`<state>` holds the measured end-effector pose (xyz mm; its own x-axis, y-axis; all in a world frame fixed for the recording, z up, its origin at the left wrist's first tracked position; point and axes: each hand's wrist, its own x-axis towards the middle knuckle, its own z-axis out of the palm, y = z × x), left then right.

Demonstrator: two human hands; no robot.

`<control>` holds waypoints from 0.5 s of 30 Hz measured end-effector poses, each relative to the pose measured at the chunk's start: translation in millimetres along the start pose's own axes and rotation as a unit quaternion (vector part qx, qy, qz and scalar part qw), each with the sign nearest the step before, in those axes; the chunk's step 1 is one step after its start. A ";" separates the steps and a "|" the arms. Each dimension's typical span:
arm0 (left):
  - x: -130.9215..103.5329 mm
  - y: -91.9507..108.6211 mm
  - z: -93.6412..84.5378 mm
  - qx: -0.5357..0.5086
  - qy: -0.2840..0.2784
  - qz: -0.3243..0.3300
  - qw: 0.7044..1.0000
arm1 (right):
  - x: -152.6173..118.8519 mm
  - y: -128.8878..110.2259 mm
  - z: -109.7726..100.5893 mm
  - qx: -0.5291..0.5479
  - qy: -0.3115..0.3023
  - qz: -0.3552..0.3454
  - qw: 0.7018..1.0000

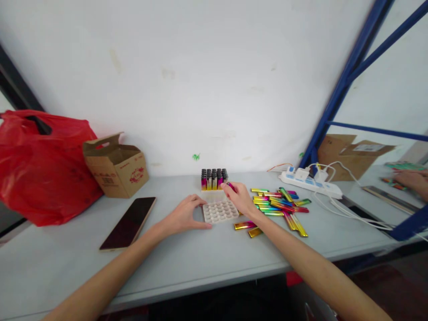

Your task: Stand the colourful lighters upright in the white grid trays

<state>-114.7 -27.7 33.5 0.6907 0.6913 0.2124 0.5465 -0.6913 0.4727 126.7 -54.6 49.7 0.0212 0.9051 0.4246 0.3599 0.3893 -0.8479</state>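
My left hand [187, 212] is at the left side of a white tray with rows of round holes [220, 211]. Its thumb lies at the front corner and its fingertips at the back corner, bracketing the tray. Over the tray's right back corner, my right hand [238, 196] pinches a purple lighter [230, 185], mostly hidden by the fingers. Just behind the tray stand several upright lighters [214, 179] with black tops and shiny purple, yellow or silvery bodies. To the right lies a loose pile of shiny, multicoloured flat lighter-like pieces [276, 204], some beside my right forearm.
A phone [129, 223], an open cardboard box [117, 167] and a red plastic bag [47, 165] are at left. At right, a white power strip [310, 183] trails cables by a blue metal frame [334, 98]. Another person's hand [413, 180] is at far right.
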 end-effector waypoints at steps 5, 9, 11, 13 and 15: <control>0.2 -0.5 1.2 -0.014 -0.001 0.003 1.000 | -4.0 1.3 5.4 -0.056 0.006 -0.016 0.998; -0.8 -2.5 1.2 -0.007 0.012 0.004 1.000 | -5.8 2.0 6.2 -0.062 -0.003 -0.025 0.998; -1.3 -3.7 0.1 -0.001 0.018 -0.006 1.000 | -6.5 2.8 6.1 -0.055 -0.013 -0.030 0.998; -1.8 -4.7 -1.2 -0.003 0.018 -0.010 1.000 | -6.7 3.5 6.2 -0.035 -0.039 -0.024 0.998; -2.4 -5.4 -2.4 -0.012 0.014 -0.006 1.000 | -6.4 3.6 6.8 -0.004 -0.081 -0.020 0.997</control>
<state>-120.4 -25.2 32.5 0.6698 0.7059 0.2303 0.5429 -0.6772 0.4966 121.5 -57.9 41.8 -0.1438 0.9047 0.4011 0.3655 0.4252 -0.8280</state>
